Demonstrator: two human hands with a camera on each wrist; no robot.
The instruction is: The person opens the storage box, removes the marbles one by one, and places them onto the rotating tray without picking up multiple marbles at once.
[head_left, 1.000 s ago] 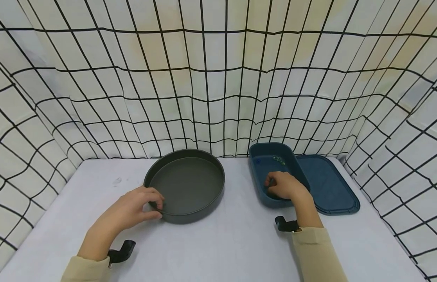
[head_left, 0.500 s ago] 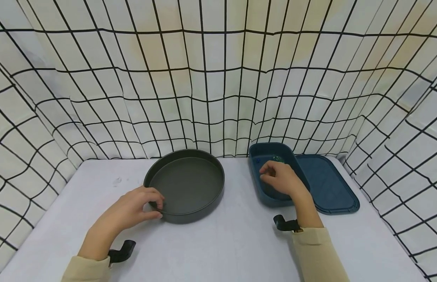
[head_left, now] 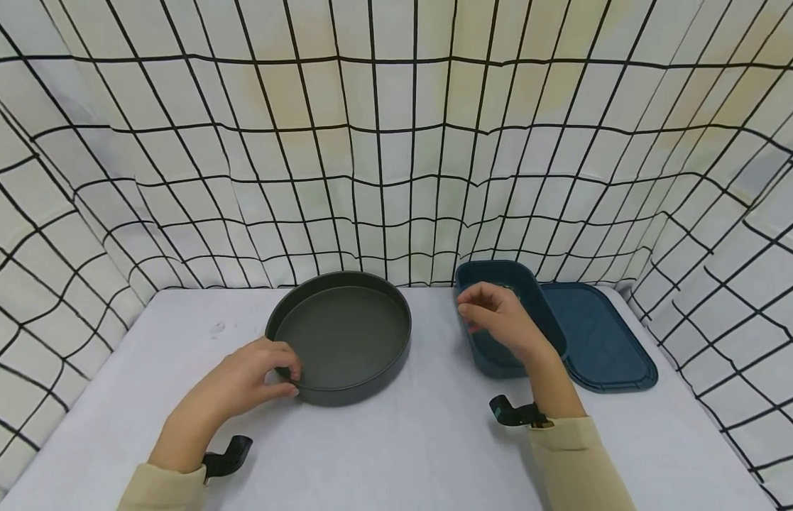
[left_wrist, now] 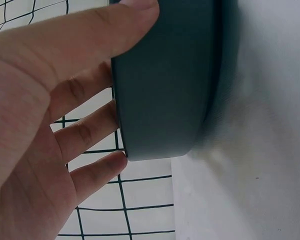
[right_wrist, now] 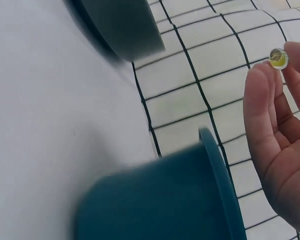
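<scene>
A clear glass marble with a yellow core (right_wrist: 278, 59) is pinched between thumb and fingertips of my right hand (head_left: 501, 319), as the right wrist view shows. That hand hovers over the left rim of a deep blue rectangular container (head_left: 495, 367). Small greenish things in the container are mostly hidden behind the hand. On the left, my left hand (head_left: 243, 376) grips the near-left rim of a round dark grey cake pan (head_left: 345, 337), thumb outside and fingers over the edge. The bare inner bottom of the pan is visible from the head.
A flat blue lid (head_left: 607, 341) lies right of the container, close against it. The white table (head_left: 383, 454) ends at a white cloth backdrop with a black grid (head_left: 396, 156), which also rises on both sides. Table surface separates pan and container.
My right hand has risen from inside the container and shifted left to its rim, carrying the marble. The left hand keeps its hold on the pan.
</scene>
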